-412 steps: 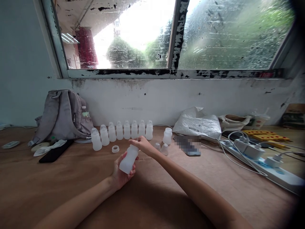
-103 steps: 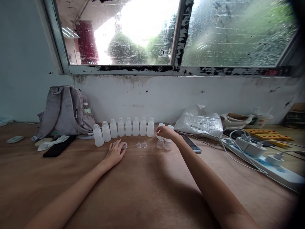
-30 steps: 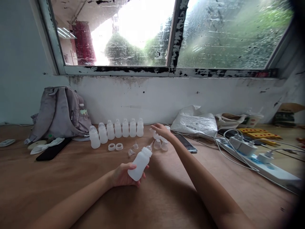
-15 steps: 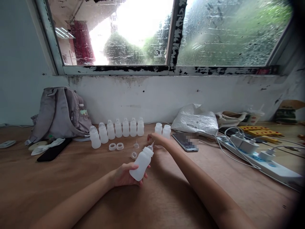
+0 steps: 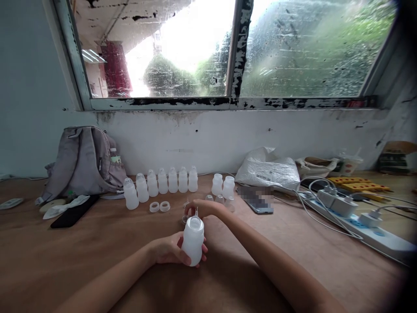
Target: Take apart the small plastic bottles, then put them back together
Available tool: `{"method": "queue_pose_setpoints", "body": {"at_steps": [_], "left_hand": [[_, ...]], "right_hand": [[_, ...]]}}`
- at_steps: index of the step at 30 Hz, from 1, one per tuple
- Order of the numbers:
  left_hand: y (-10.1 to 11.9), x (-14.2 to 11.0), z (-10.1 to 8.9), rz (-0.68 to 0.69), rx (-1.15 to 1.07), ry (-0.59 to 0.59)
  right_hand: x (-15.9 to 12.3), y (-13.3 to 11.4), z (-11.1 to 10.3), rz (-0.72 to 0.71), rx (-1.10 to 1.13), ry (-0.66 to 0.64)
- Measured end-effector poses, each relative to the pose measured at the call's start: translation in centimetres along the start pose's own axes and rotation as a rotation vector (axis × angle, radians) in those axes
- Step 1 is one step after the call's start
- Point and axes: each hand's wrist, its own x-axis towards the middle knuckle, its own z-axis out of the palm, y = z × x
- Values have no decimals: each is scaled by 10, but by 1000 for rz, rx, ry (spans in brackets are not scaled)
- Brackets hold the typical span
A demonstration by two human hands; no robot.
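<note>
My left hand point(image 5: 177, 250) is wrapped round a frosted white baby bottle point(image 5: 193, 245), held upright above the table. On its top sit a white ring and a clear teat with a thin tip. My right hand point(image 5: 199, 208) reaches just behind it, fingers bent down beside a clear teat point(image 5: 185, 220); their tips are partly hidden, so any grip is unclear. A second teat point(image 5: 186, 203) shows in part by the fingers. Two white screw rings point(image 5: 159, 207) lie further left. Three clear caps point(image 5: 220, 199) stand right of the hand, before two topless bottles point(image 5: 223, 186).
A row of several capped bottles point(image 5: 163, 181) stands along the back. At the left are a grey backpack point(image 5: 81, 161) and a black phone-like slab point(image 5: 73, 213). To the right lie a phone point(image 5: 257, 202), a silvery bag point(image 5: 269, 167) and a power strip point(image 5: 368, 226) with cables.
My right hand has moved left and nearer, from beside the clear caps to the teats. My left hand has turned the bottle from tilted to upright. The view has shifted slightly upward.
</note>
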Motion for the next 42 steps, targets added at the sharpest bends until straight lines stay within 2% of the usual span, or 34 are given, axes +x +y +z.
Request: {"method": "queue_pose_setpoints", "body": {"at_steps": [5, 9, 11, 14, 18, 28, 42], "left_hand": [[0, -1, -3, -11, 15, -28], [0, -1, -2, -22, 19, -9], [1, -1, -1, -27, 20, 1], [2, 0, 1, -33, 7, 8], [3, 0, 4, -45, -5, 21], [3, 1, 7, -39, 2, 44], [5, -1, 10, -30, -3, 49]], "right_hand": [[4, 1, 6, -62, -11, 44], [1, 10, -6, -69, -1, 109], [-3, 16, -15, -42, -7, 180], [-8, 25, -26, 31, -72, 352], [-4, 29, -27, 118, -212, 515], [21, 33, 5, 133, -449, 459], [28, 47, 14, 78, -469, 464]]}}
